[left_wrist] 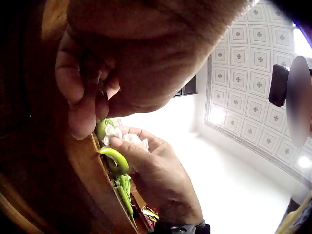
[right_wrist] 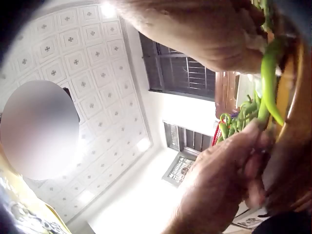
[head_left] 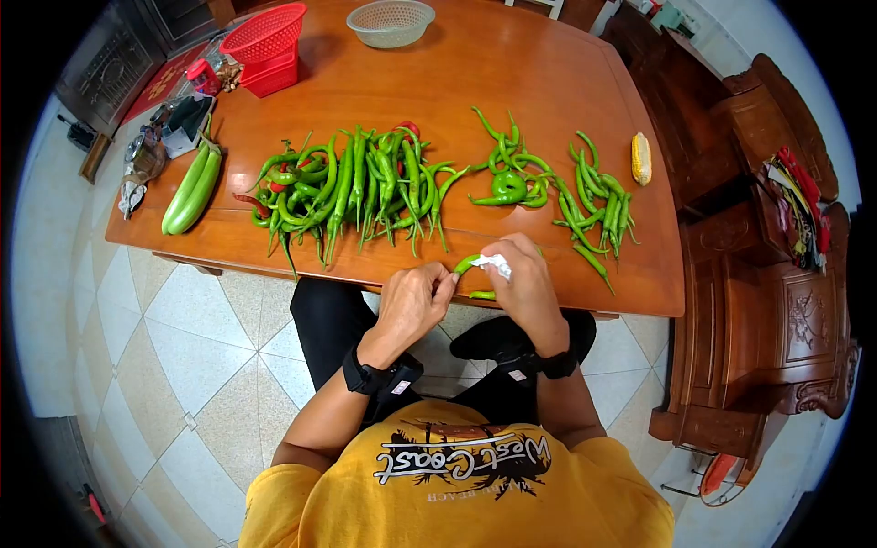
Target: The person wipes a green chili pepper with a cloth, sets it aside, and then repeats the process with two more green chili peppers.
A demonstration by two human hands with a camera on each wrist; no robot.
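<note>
At the table's front edge my left hand (head_left: 416, 300) pinches one end of a green chili pepper (head_left: 467, 264). My right hand (head_left: 523, 285) holds a crumpled white tissue (head_left: 496, 264) against the same pepper's other end. A second green pepper (left_wrist: 115, 158) sticks out from beneath the right hand, its tip pointing toward the left hand; the rest is hidden by the palm. Beyond the hands lies a large pile of long green peppers (head_left: 343, 187), with a few red ones among it. To its right are a group of curly peppers (head_left: 508, 187) and a group of straighter peppers (head_left: 598, 196).
Pale green eggplants (head_left: 194, 187) lie on the left of the wooden table (head_left: 411, 82). Red baskets (head_left: 267, 50) and a pale colander (head_left: 391, 23) stand at the back. A corn cob (head_left: 641, 159) lies near the right edge. A carved wooden bench (head_left: 758, 310) stands to the right.
</note>
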